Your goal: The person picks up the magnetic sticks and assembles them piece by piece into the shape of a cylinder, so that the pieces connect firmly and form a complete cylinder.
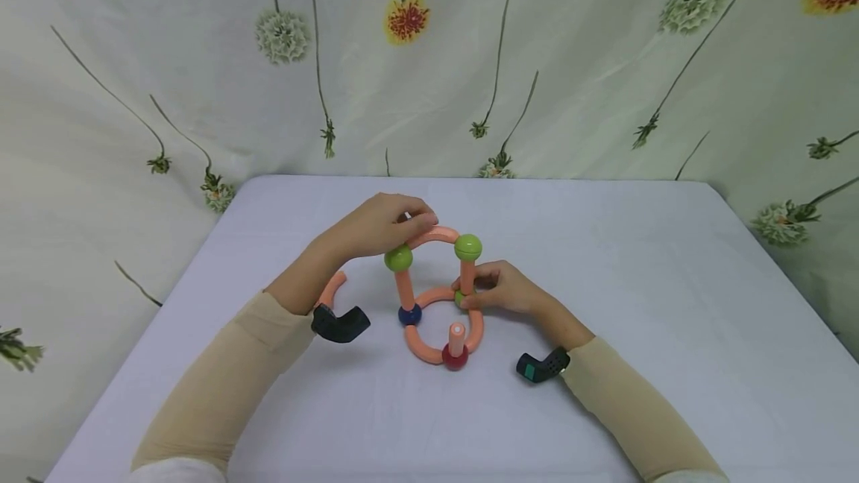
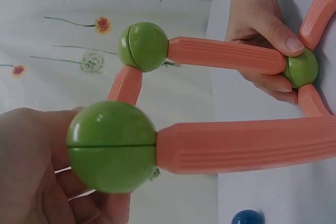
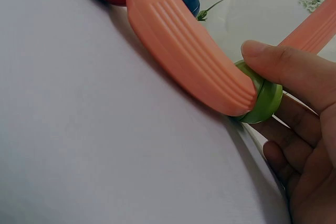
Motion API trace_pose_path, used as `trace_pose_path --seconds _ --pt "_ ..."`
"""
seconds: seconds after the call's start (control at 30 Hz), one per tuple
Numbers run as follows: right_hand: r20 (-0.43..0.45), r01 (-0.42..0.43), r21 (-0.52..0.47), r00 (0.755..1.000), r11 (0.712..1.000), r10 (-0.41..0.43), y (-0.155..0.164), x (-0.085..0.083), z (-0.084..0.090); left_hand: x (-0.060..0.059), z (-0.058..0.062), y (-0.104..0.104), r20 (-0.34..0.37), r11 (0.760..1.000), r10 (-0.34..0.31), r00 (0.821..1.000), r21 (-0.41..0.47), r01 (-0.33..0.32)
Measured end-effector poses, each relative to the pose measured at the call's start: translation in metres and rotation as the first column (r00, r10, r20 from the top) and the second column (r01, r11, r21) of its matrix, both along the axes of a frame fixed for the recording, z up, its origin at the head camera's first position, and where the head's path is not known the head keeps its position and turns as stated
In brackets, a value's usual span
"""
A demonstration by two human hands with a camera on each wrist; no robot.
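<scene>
Salmon rods and coloured balls form your structure [image 1: 439,297] at mid-table; from the head view your left hand [image 1: 379,226] curls over the top arch [image 1: 436,235]. The left wrist shows its fingers beside a green ball [image 2: 111,146]. The right wrist shows your right hand [image 3: 299,129] pinching the base ball [image 3: 262,95]; pressing unevenly could pop a joint apart.

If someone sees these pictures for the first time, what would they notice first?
Probably the toy frame of orange rods and green balls at the middle of the white table. The left hand grips its curved top rod, and the right hand pinches a lower green ball.
</scene>
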State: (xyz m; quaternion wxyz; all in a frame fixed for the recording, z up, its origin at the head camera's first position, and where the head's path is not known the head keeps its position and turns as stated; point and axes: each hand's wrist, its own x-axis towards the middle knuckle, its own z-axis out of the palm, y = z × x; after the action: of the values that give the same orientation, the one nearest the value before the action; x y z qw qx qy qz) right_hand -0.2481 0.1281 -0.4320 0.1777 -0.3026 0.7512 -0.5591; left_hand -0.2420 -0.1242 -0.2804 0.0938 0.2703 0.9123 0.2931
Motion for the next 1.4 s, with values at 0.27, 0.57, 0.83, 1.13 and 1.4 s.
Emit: trace_pose_path --seconds 0.27,0.57,0.83,1.13,1.4 --pt "-0.012 -0.017 -0.009 1.000 1.000 0.017 0.001 -0.002 -0.001 0.003 -0.051 -0.032 0.183 0.976 0.094 0.979 0.176 -0.126" --pt "-0.008 0.013 0.006 1.000 1.000 -0.013 0.000 0.000 0.001 0.032 -0.111 -0.047 0.278 0.974 -0.164 0.947 0.197 0.111" --pt "-0.021 0.058 0.004 0.998 0.998 -0.058 0.000 0.003 0.003 0.052 -0.126 -0.048 0.182 0.966 -0.156 0.971 0.232 0.112" --pt "-0.059 0.143 -0.008 0.988 0.990 -0.144 -0.002 0.002 -0.002 0.073 -0.127 -0.043 0.132 0.982 -0.132 0.982 0.149 0.112" --pt "-0.034 0.234 -0.008 0.972 0.972 -0.234 -0.005 0.003 0.000 0.085 -0.118 -0.035 0.116 0.980 -0.182 0.976 0.105 0.170"
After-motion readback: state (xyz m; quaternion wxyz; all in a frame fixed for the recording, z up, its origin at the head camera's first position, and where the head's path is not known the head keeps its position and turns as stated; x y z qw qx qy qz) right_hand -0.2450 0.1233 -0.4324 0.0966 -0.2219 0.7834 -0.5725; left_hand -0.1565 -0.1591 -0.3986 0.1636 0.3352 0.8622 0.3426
